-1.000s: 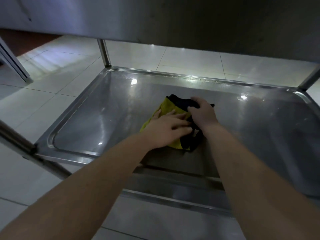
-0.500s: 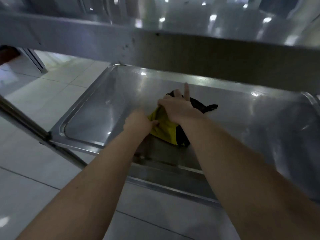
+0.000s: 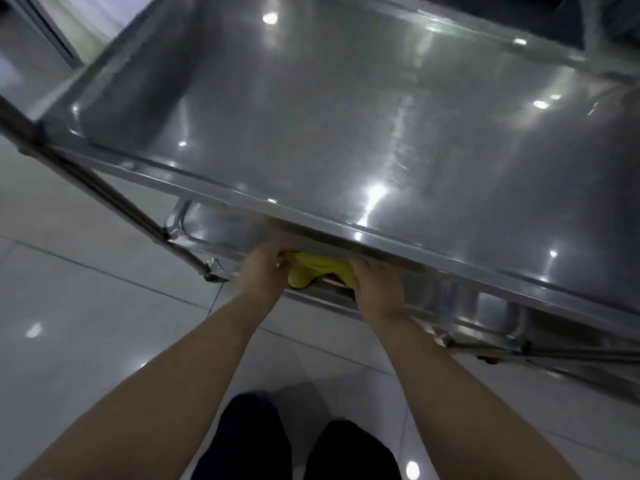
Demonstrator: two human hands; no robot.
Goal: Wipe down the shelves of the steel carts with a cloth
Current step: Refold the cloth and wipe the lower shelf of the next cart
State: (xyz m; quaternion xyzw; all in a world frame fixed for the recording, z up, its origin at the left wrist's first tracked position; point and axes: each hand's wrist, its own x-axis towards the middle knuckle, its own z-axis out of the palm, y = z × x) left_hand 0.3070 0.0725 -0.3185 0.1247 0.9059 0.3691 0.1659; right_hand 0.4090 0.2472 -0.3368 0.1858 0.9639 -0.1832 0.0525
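Steel shelf (image 3: 311,116) above; left grip (image 3: 261,271), right grip (image 3: 375,289) both clutch yellow cloth (image 3: 311,270), arms outstretched.

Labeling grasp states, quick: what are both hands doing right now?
Left hand: grips the yellow cloth.
Right hand: grips the yellow cloth's other end.

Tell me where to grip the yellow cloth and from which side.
Grip the bunched yellow cloth at its two outer ends, from the near side, under the top shelf. It sags between the left hand and right hand, which hold those ends; the shelf blocks reach from above.
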